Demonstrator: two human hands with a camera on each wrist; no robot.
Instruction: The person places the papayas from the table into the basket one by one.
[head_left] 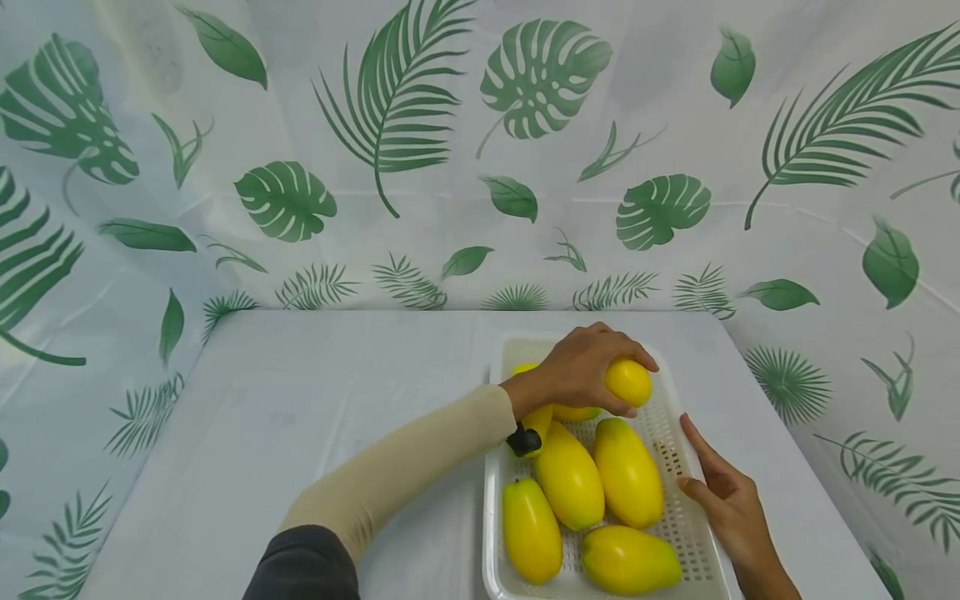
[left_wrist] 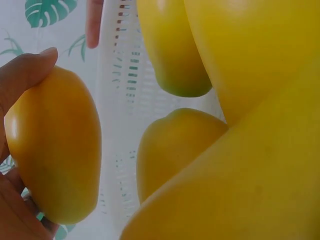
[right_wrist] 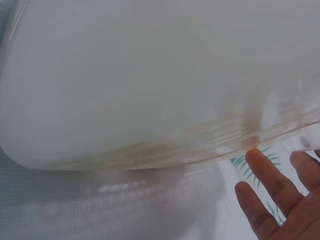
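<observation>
My left hand (head_left: 577, 367) grips a yellow mango (head_left: 628, 382) above the far end of a white perforated plastic basket (head_left: 492, 508). In the left wrist view, the thumb and fingers wrap one side of this mango (left_wrist: 57, 145). Beneath and nearer lie several more yellow mangoes (head_left: 630, 475), some tipped with green; the left arm partly hides those at the back. At the basket's right side, my right hand (head_left: 731, 504) touches the rim, its thumb lapping over the edge. Seen from the right wrist, its fingers (right_wrist: 272, 182) are spread and fairly straight beside the basket's outer wall (right_wrist: 125, 80).
The basket stands on a table with a white cover (head_left: 315, 383), toward the right side. Behind and beside the table hangs a white sheet with green leaf prints (head_left: 442, 225). A small black device (head_left: 523, 439) sits at the left wrist.
</observation>
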